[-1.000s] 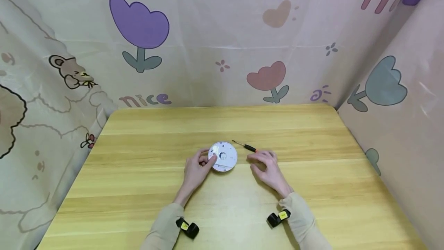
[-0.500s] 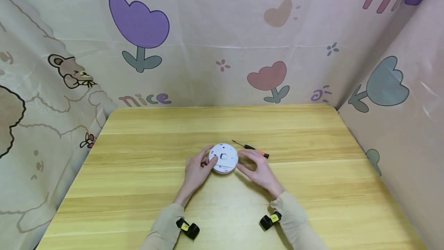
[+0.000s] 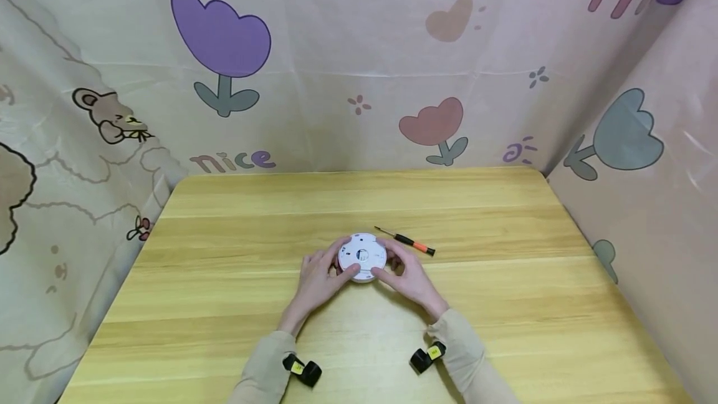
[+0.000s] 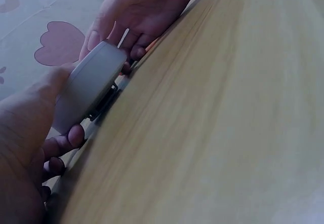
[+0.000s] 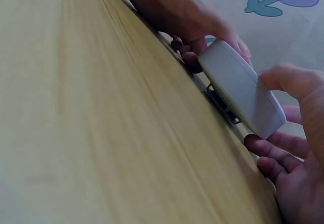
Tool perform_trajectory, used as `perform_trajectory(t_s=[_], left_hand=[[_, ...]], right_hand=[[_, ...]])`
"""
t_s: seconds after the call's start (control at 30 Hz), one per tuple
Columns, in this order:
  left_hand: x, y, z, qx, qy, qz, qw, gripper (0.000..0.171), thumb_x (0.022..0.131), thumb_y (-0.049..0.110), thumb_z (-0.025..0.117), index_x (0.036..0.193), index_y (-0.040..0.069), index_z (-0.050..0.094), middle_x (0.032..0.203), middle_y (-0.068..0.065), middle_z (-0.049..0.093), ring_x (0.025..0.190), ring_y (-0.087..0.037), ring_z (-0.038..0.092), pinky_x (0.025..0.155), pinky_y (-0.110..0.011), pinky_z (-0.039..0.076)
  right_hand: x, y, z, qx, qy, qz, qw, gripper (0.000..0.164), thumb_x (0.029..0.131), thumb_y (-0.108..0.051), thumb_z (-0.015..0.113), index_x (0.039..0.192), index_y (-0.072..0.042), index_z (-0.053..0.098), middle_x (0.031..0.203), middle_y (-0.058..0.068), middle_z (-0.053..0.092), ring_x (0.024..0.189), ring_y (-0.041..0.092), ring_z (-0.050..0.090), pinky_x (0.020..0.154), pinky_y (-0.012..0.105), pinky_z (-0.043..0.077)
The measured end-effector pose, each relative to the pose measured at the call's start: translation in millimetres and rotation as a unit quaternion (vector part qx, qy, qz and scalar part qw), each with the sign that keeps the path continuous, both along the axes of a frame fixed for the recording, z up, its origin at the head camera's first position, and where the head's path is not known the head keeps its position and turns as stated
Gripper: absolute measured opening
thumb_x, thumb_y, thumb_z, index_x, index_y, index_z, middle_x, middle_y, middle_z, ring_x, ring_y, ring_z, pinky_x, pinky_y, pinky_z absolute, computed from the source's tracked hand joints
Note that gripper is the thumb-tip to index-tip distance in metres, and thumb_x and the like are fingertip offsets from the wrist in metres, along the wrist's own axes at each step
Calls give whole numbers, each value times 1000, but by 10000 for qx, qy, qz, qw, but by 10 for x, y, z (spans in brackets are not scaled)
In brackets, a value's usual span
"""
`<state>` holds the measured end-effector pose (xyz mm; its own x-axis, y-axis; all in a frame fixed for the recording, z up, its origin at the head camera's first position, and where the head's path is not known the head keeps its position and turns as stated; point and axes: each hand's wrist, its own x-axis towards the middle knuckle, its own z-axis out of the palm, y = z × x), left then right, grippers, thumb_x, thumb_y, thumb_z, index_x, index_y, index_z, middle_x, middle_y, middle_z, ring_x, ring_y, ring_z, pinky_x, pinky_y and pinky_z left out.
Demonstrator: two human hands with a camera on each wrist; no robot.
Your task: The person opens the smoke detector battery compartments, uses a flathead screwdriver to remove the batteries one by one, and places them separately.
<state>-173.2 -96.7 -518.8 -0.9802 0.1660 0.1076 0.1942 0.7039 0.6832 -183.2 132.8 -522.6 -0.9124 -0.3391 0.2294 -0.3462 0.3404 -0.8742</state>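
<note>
Both hands hold a round white smoke detector (image 3: 364,244) just above the middle of the table. Its flat back, with small slots and a round centre opening, faces up. My left hand (image 3: 318,280) grips the left edge, thumb on top and fingers beneath. On the opposite edge, my right hand (image 3: 412,278) holds it the same way. In the left wrist view the detector's (image 4: 91,87) smooth white side shows, tilted between the hands. Seen from the right wrist, a black slotted part (image 5: 223,106) juts from its underside, close over the tabletop.
A small screwdriver (image 3: 405,240) with a black and orange handle lies on the wooden table (image 3: 252,229), behind the right hand. A printed curtain (image 3: 325,48) hangs behind the table and along both sides. Each sleeve carries a black wrist camera (image 3: 303,370).
My right hand has come left from beside the screwdriver and now grips the detector's right edge. The screwdriver's whole handle has come into view. My left hand has kept its hold.
</note>
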Motion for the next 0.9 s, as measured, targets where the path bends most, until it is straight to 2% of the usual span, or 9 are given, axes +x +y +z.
perform_trajectory(t_s=[0.1, 0.27, 0.37, 0.47, 0.57, 0.73, 0.8, 0.9], left_hand=[[-2, -3, 1, 56, -152, 17, 9999, 75, 82, 56, 75, 148, 35, 46, 102, -2, 69, 95, -18, 53, 91, -35, 29], [-15, 6, 6, 115, -227, 86, 9996, 78, 78, 57, 79, 145, 35, 48, 111, -2, 71, 100, -19, 56, 92, -37, 30], [-25, 16, 12, 224, -249, 103, 9994, 76, 77, 56, 81, 144, 35, 49, 106, -2, 71, 101, -20, 57, 94, -38, 30], [-27, 24, 25, 347, -293, 142, 9989, 75, 76, 55, 82, 141, 34, 51, 100, 0, 69, 101, -19, 57, 94, -39, 31], [-18, 34, 27, 434, -364, 183, 9982, 74, 75, 54, 83, 139, 34, 52, 99, 1, 69, 100, -19, 56, 94, -39, 30], [-9, 66, 15, 529, -357, 256, 9976, 74, 74, 52, 85, 137, 31, 52, 108, -2, 73, 105, -21, 59, 97, -41, 31], [-14, 78, 15, 565, -341, 259, 9975, 73, 74, 52, 85, 136, 29, 52, 113, -4, 74, 107, -23, 60, 99, -42, 31], [-31, 88, 10, 574, -293, 208, 9977, 72, 74, 51, 85, 134, 27, 52, 114, -7, 74, 107, -25, 61, 103, -46, 32]], right_hand=[[-7, 11, 11, -54, -126, 88, 9999, 63, 86, -15, 78, 143, -7, 53, 103, 12, 65, 85, 22, 58, 70, 22, 48], [-16, 26, 18, -154, -190, 178, 9995, 65, 84, -11, 79, 143, -4, 52, 96, 16, 64, 79, 32, 56, 64, 22, 44], [-21, 26, 15, -239, -251, 188, 9992, 66, 84, -7, 79, 143, -2, 52, 92, 18, 63, 72, 26, 54, 60, 19, 42], [-23, 19, 6, -338, -403, 179, 9985, 66, 83, -5, 79, 143, -3, 52, 88, 18, 62, 69, 13, 52, 59, 16, 41], [-13, 13, -9, -538, -656, 199, 9962, 67, 82, -1, 78, 144, -3, 51, 98, 21, 63, 69, 5, 53, 59, 14, 46], [-4, 4, -30, -762, -902, 241, 9927, 69, 82, 4, 75, 146, -1, 49, 133, 26, 57, 70, 5, 60, 60, 16, 55], [-8, 6, -30, -737, -885, 246, 9930, 69, 82, 4, 75, 146, -1, 49, 140, 26, 54, 71, 5, 61, 62, 17, 56], [-20, 17, -25, -685, -841, 287, 9937, 69, 83, 3, 75, 147, -2, 48, 141, 25, 53, 73, 5, 62, 64, 16, 56]])
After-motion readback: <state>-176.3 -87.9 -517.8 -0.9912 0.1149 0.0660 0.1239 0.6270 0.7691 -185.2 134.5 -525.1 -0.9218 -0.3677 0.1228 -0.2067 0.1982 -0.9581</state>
